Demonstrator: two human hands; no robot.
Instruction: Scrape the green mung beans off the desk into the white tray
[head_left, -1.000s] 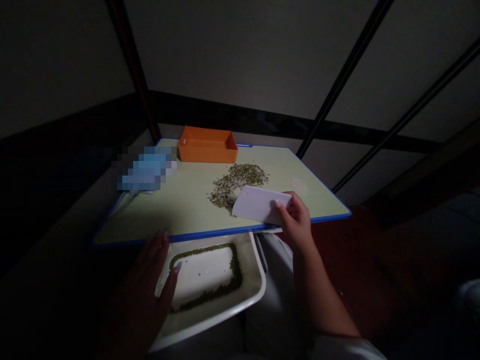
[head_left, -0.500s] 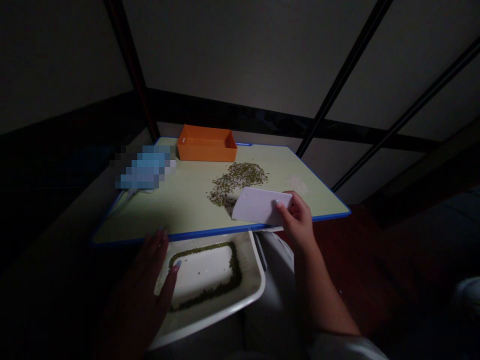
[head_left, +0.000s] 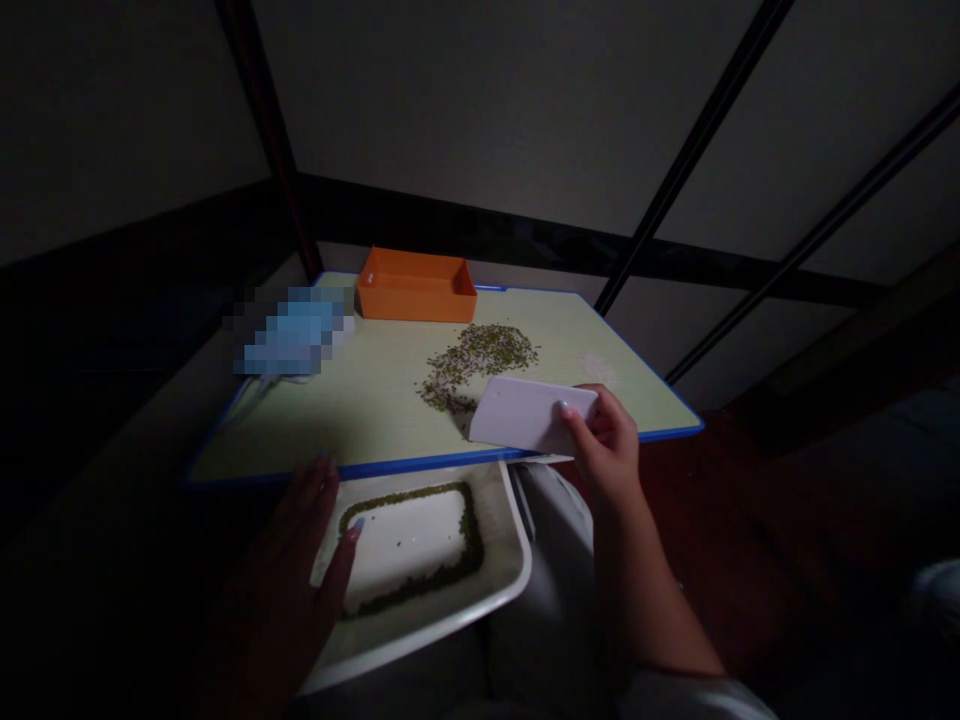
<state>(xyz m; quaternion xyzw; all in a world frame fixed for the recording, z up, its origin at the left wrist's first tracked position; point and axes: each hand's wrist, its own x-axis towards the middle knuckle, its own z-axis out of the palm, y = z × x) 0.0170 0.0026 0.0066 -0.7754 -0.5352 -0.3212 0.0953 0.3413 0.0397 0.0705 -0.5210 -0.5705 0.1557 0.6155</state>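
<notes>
My right hand (head_left: 611,440) grips a white flat scraper (head_left: 525,415), thumb on its near face. The scraper stands tilted over the table's near part, beside a spread of small green-brown grains (head_left: 487,355). My left hand (head_left: 307,550) lies over the left side of a white tray (head_left: 517,560), its fingers stretched and thumb apart. Inside the tray, more green grains line the edges of its floor in a band, while the middle of the floor is mostly bare white. The tray sits at my lap, below the table's near edge.
The pale table (head_left: 360,400) has a blue rim. An orange open box (head_left: 416,295) stands at its back. At the left lies a blurred-out blue item (head_left: 292,335). A faint pale patch (head_left: 598,365) shows on the right. Behind rises a panelled wall.
My right hand and the scraper have shifted slightly to the right. The grains on the table and my left hand look much the same.
</notes>
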